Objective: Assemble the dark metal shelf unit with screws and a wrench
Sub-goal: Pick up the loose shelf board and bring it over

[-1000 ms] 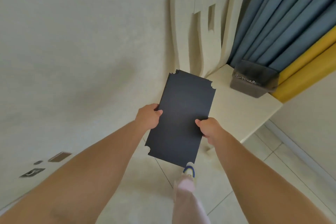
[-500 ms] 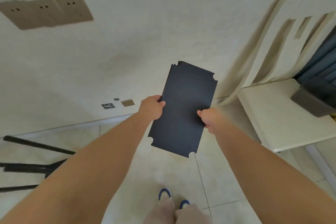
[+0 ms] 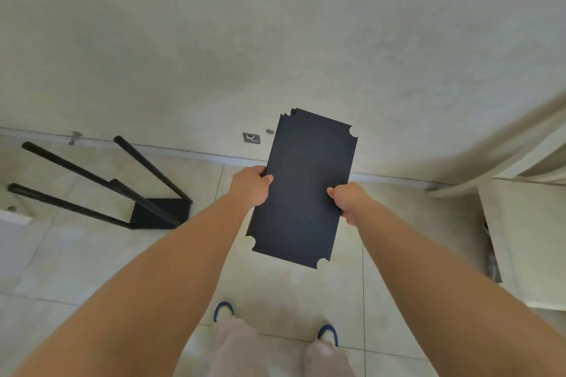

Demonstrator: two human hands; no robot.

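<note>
Carrying step: left hand [image 3: 250,186] and right hand [image 3: 347,199] grip the dark shelf panels [image 3: 301,190] by their long edges. Likely next: fit them onto the leg frame [image 3: 128,190], lying on the floor left of the panels.

Dark flat shelf panels [image 3: 301,190] with notched corners, stacked, held above the floor, partly built frame [image 3: 122,190] lying left
</note>
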